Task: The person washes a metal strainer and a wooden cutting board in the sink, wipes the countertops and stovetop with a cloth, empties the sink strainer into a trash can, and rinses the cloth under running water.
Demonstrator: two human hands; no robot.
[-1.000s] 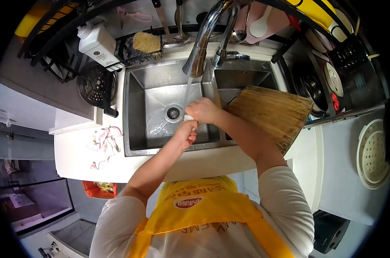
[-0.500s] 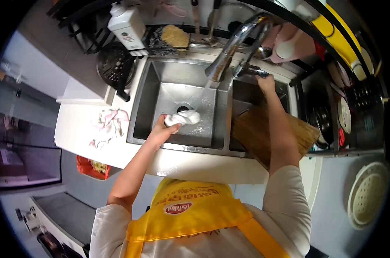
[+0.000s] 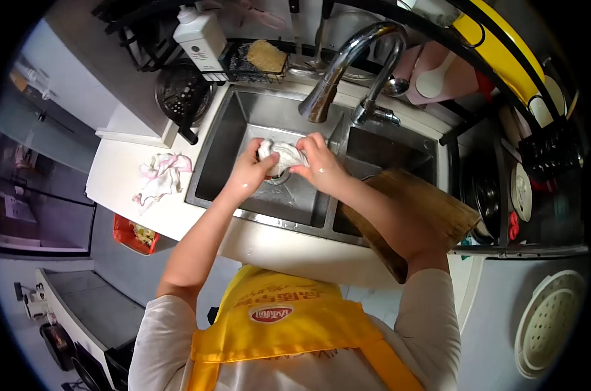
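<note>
A wet white cloth [image 3: 282, 156] is bunched between both hands above the left basin of the steel sink [image 3: 289, 226]. My left hand [image 3: 251, 171] grips its left end, thumb across the front. On the other end my right hand [image 3: 318, 161] is closed, fingers bent over the fabric. Above and behind the hands arches the chrome faucet [image 3: 360, 40], its spout over the left basin with no stream visible. The faucet handle [image 3: 381, 115] is at the right of the spout, with no hand on it.
A wooden cutting board [image 3: 419, 215] leans across the right basin. Another crumpled cloth [image 3: 163, 176] lies on the left counter. A white bottle [image 3: 201, 42] and a yellowish sponge [image 3: 267, 56] stand behind the sink. Below the counter is a red bin [image 3: 134, 233].
My right hand has left the faucet handle and taken hold of the cloth's right end. The running water has stopped. My left hand has lifted slightly with the cloth.
</note>
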